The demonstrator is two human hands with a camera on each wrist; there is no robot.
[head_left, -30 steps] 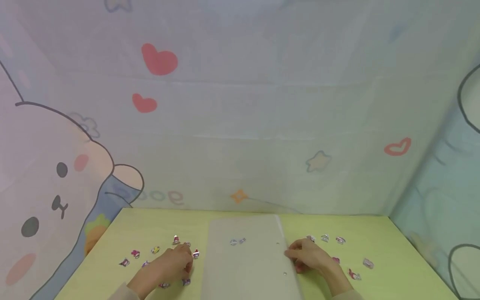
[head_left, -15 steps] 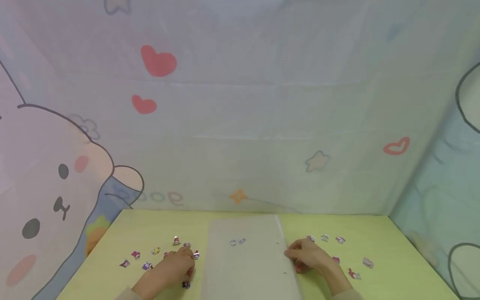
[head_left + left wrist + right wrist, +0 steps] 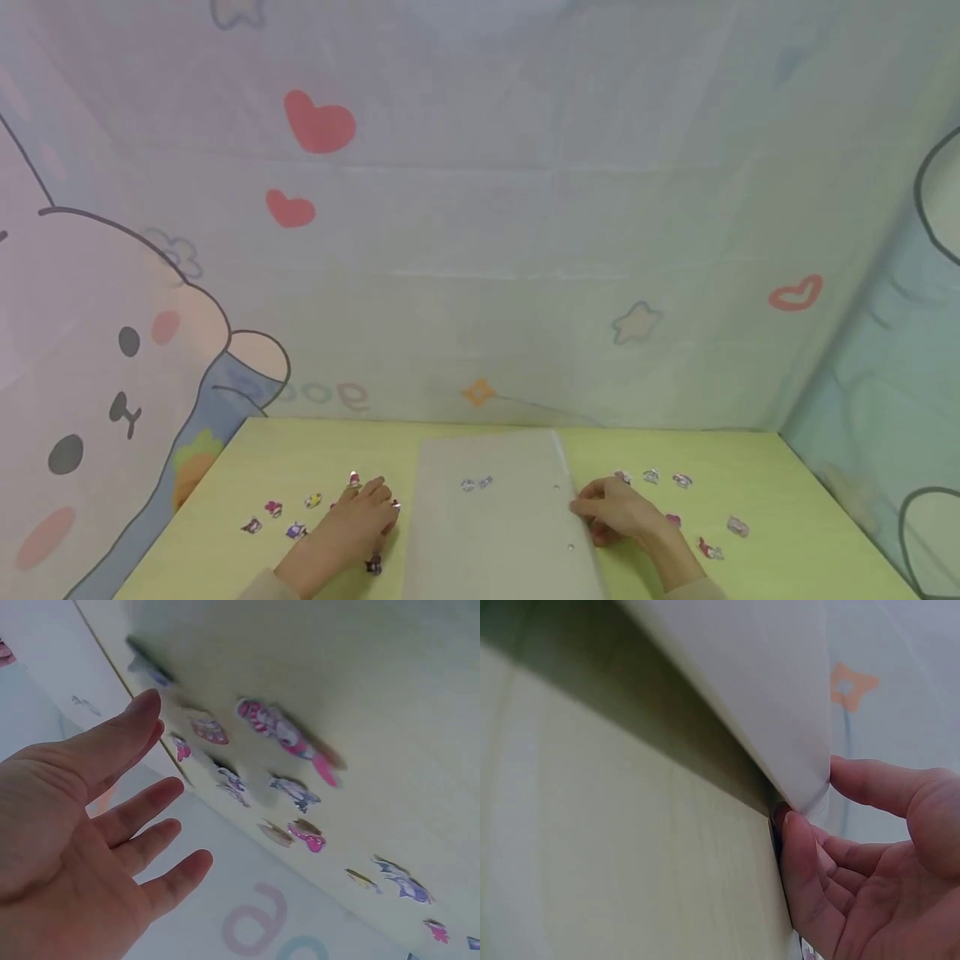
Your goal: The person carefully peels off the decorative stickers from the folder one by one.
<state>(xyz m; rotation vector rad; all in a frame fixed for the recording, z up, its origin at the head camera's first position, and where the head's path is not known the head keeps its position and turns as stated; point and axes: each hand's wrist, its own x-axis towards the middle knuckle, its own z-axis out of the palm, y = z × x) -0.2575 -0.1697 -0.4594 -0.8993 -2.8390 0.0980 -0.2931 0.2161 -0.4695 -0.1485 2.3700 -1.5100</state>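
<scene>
My left hand [image 3: 352, 525] is over the loose cartoon-character stickers on the left of the table. In the left wrist view its fingers are spread and hold nothing, near a long pink-and-white sticker [image 3: 285, 739] and a purple one [image 3: 405, 883]. The hand hides some stickers in the head view; a dark one [image 3: 373, 564] shows beside it. A flat white folder-like piece [image 3: 487, 533] lies in the middle, bearing two small stickers [image 3: 477, 483]. My right hand [image 3: 618, 508] pinches its right edge, thumb against the white face [image 3: 772, 682], fingers at the underside.
More stickers lie on the right of the yellow-green table [image 3: 772, 492], among them a red-and-white one [image 3: 708, 548] and a pale one [image 3: 738, 526]. A printed cloth backdrop [image 3: 480, 225] rises behind the table's far edge.
My left hand's fingers, curled down among the stickers before, have straightened and lifted, and the hand has moved slightly right. My right hand stays at the white piece's edge.
</scene>
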